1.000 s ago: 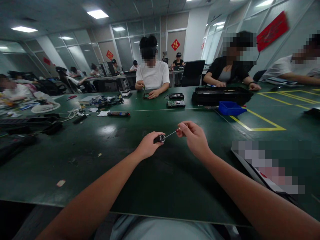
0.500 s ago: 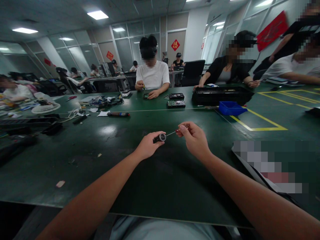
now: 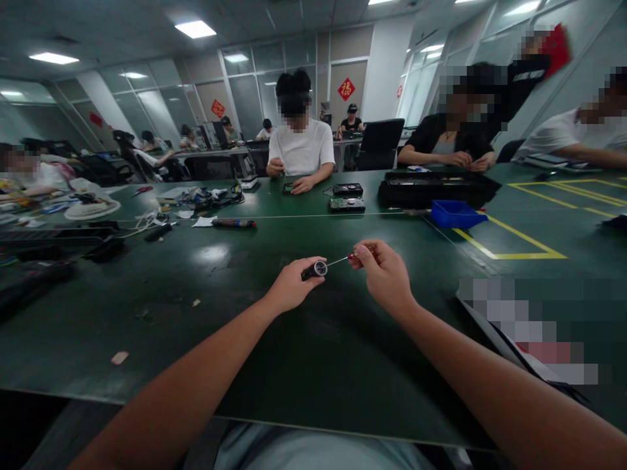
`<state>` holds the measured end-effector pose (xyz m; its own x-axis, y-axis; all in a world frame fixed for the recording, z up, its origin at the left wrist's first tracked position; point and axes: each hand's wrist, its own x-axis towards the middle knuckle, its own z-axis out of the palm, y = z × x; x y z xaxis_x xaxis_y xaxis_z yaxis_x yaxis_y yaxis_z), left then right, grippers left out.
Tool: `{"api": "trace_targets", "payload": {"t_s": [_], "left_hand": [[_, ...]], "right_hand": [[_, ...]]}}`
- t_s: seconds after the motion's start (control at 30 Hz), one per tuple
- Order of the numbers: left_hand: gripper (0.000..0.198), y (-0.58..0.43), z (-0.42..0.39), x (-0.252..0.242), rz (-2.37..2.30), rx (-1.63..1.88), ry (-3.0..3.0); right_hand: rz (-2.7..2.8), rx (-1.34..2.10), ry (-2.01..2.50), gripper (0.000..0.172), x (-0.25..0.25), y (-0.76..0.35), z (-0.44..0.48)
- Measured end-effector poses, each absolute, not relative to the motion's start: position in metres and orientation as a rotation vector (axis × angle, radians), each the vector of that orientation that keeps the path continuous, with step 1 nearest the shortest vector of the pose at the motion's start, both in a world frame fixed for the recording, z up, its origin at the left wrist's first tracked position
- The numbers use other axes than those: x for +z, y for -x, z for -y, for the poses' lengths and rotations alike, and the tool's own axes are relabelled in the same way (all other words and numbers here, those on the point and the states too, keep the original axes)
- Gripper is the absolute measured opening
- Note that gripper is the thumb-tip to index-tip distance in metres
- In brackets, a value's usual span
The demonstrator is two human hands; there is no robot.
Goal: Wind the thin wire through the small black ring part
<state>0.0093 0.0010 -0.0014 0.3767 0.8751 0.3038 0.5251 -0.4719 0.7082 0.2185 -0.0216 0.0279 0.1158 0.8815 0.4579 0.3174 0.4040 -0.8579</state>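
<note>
My left hand [image 3: 290, 284] is closed around a short black cylinder [image 3: 314, 270]. Its round, silver-rimmed end faces toward me and to the right, but the detail inside is too small to make out. Between the fingertips of my right hand [image 3: 385, 271] is a screwdriver [image 3: 351, 256] with a red handle, which the fingers partly hide. Its thin metal shaft points left, with the tip at or close to the rim of the cylinder; whether they touch I cannot tell. Both hands are above the green table [image 3: 294, 378].
Beyond my hands lie a dark pen-shaped tool [image 3: 234, 223] and a hard drive [image 3: 347, 205]. A blue bin [image 3: 457, 214] and a long black casing [image 3: 438, 189] sit to the right. Cables [image 3: 206, 198] are piled at the left. A co-worker [image 3: 301, 147] sits opposite.
My hands and the screwdriver keep nearly the same pose. The view has shifted slightly. A co-worker at the right has brought both hands together above the black casing.
</note>
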Motion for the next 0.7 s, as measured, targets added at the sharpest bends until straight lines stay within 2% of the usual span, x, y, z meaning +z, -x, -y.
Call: {"api": "trace_targets", "payload": {"t_s": [0.17,0.33,0.4,0.5,0.7], "left_hand": [[0.044,-0.0085,-0.0024,-0.0037,-1.213,0.914,-2.174],[0.043,-0.0076,-0.0027,-0.0041,-1.225,0.878,-2.277],[0.043,-0.0079,-0.0018,-0.0028,-1.223,0.866,-2.295],[0.042,-0.0083,-0.0011,-0.0012,-1.232,0.848,-2.309],[0.042,-0.0062,-0.0040,-0.0046,-1.233,0.882,-2.297]], "right_hand": [[1.489,0.527,1.196,0.027,0.0286,-0.2195,0.0237],[1.580,0.301,1.360,0.043,0.0343,-0.2204,0.0279],[1.596,0.279,1.345,0.044,0.0357,-0.2206,0.0282],[1.634,0.278,1.320,0.040,0.0352,-0.2213,0.0269],[1.748,0.428,1.131,0.014,0.0308,-0.2217,0.0263]]}}
